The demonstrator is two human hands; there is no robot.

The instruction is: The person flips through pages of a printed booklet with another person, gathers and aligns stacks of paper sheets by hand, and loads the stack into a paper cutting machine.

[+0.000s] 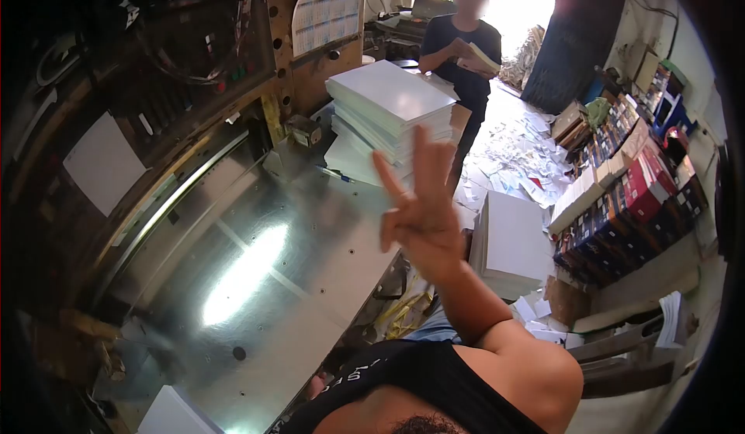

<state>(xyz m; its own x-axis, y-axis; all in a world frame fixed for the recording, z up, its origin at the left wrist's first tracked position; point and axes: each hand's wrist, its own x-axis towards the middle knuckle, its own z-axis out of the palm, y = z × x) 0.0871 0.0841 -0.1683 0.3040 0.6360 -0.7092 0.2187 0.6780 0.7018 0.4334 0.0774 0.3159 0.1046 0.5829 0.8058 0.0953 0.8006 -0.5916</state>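
Note:
My right hand (423,224) is raised in the middle of the head view, palm showing and several fingers stretched apart, with nothing in it. Behind it, as seen from here, a tall stack of white paper (392,93) stands at the far end of the metal machine table (310,294). A pen (336,174) lies beside that stack. Near the table's front edge, next to my black shirt, a small skin-coloured patch (317,385) may be part of my left hand; its fingers cannot be made out.
Across the room a person (458,54) in dark clothes and a cap holds a small pad. Loose paper scraps (516,151) cover the floor. Another paper stack (516,236) stands right of my arm, and book piles (628,209) line the right wall. A calendar (326,11) hangs on the machine.

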